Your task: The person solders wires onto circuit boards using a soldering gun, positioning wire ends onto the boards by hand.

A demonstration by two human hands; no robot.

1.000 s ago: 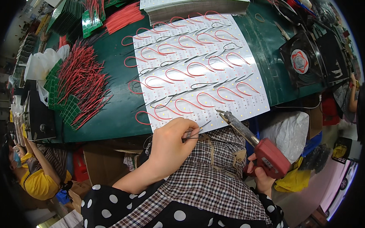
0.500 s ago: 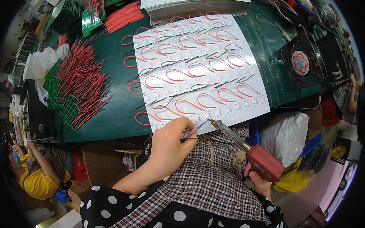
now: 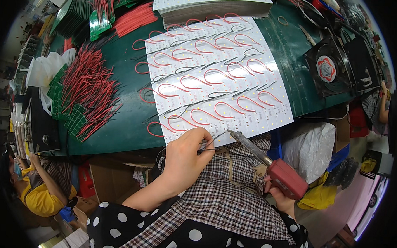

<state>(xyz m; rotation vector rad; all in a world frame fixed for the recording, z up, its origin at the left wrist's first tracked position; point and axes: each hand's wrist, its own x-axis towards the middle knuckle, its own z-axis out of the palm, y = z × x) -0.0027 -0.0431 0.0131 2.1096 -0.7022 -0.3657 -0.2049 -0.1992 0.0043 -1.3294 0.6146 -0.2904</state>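
Observation:
A white circuit board sheet (image 3: 268,115) lies on the green table, with rows of red wires (image 3: 214,76) looped up from it and dark wires (image 3: 219,94) between the rows. My left hand (image 3: 186,154) is at the sheet's near edge, thumb and fingers pinched on a thin black wire (image 3: 208,149). In my right hand (image 3: 281,197) is a soldering iron (image 3: 288,177) with a red handle. Its tip (image 3: 229,132) points left over the near edge of the sheet, a short way from the left fingertips. Whether the tip touches the sheet I cannot tell.
A pile of red and black wires (image 3: 88,85) lies at left on green circuit boards (image 3: 76,119). Behind the sheet rises a stack of white boards (image 3: 211,8). A black fan (image 3: 329,69) stands at right. Another person in yellow (image 3: 43,195) sits at far left.
The soldering iron has shifted very slightly, its handle a little to the left. My left hand has stayed in place with the black wire.

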